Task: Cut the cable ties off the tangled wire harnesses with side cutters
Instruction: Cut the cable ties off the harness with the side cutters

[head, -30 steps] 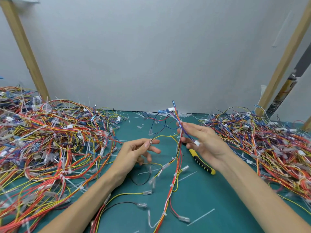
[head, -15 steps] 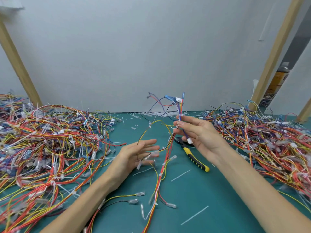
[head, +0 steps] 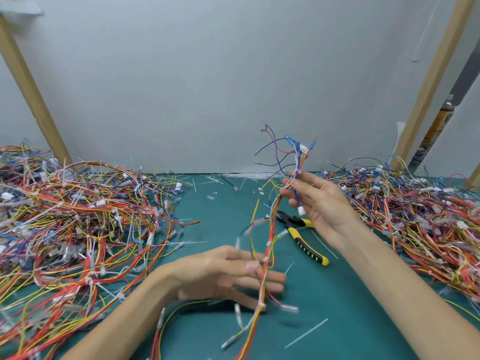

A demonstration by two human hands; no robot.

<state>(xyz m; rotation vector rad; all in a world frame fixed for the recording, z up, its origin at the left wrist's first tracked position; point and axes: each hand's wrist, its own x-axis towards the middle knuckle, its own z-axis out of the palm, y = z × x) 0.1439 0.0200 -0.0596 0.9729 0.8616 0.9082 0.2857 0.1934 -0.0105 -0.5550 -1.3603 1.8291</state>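
Over the worktop (head: pixel 220 216), a harness (head: pixel 271 224) is pinched in the right hand (head: pixel 324 206), with the left hand (head: pixel 228 274) spread open; dangling wires may be snagged.

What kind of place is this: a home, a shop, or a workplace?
Probably a workbench for reworking wire harnesses. Large heaps of tied harnesses lie on both sides of a green mat, side cutters lie between them, and cut cable ties are scattered around.

Left pile (head: pixel 78 216), right pile (head: pixel 420 219) on mat (head: pixel 220 211) — side cutters (head: pixel 306 246) between, harness (head: pixel 270 229) just beside.
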